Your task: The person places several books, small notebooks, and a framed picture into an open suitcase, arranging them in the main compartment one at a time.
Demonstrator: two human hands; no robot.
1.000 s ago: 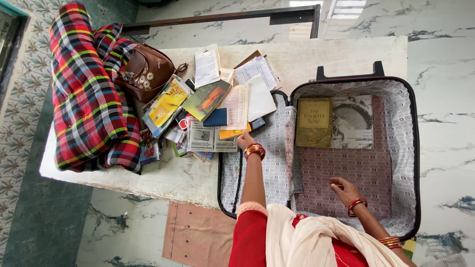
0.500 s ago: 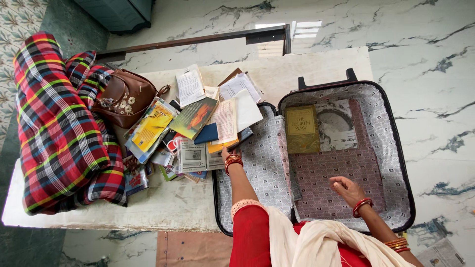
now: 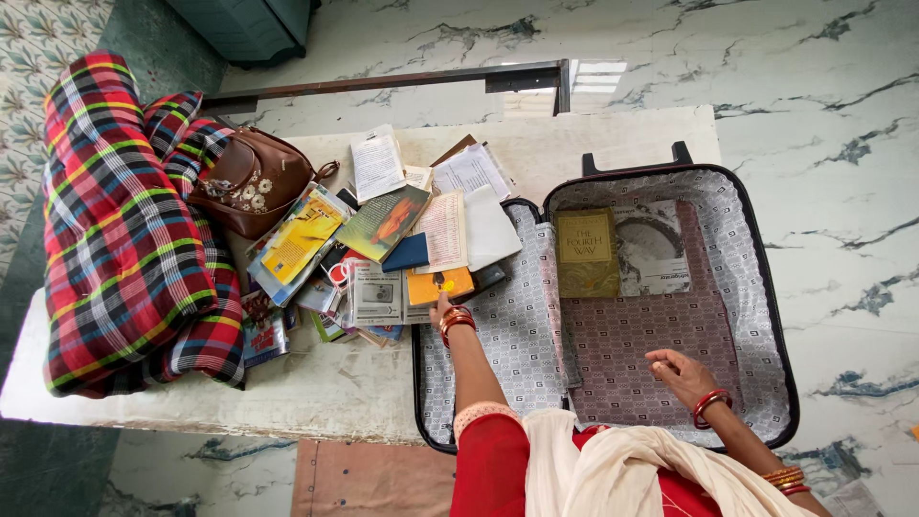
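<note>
Books and papers lie heaped just past the fingertips of the left hand (image 3: 442,308), which reaches out over the grey patterned lid of the open soft-lined suitcase (image 3: 766,316) and touches the near edge of a flat orange-yellow book (image 3: 433,284); the fingers are mostly hidden behind the wrist and red bangles, so I cannot tell whether they pinch the book or only press on it. The right hand (image 3: 678,369) rests palm down inside the case on the maroon patterned lining, fingers loosely spread and holding nothing. Risk here lies in the pile: the orange-yellow book sits under a dark blue booklet (image 3: 407,253) and a cream printed sheet (image 3: 443,230), so drawing it out one-handed could drag those along or tip the loose stack toward the table edge on the near side. Beyond the left fingers and to their left lie a green-covered book (image 3: 383,222), a yellow glossy magazine (image 3: 299,239) and a grey printed card packet (image 3: 377,293). White folded papers (image 3: 375,165) lie farther out. Already in the case, ahead of the right fingers, are an olive hardback book (image 3: 586,251) and a grey picture-covered magazine (image 3: 653,247). Far left of both hands sit a brown leather handbag (image 3: 251,180) and a red plaid folded blanket (image 3: 120,225).
</note>
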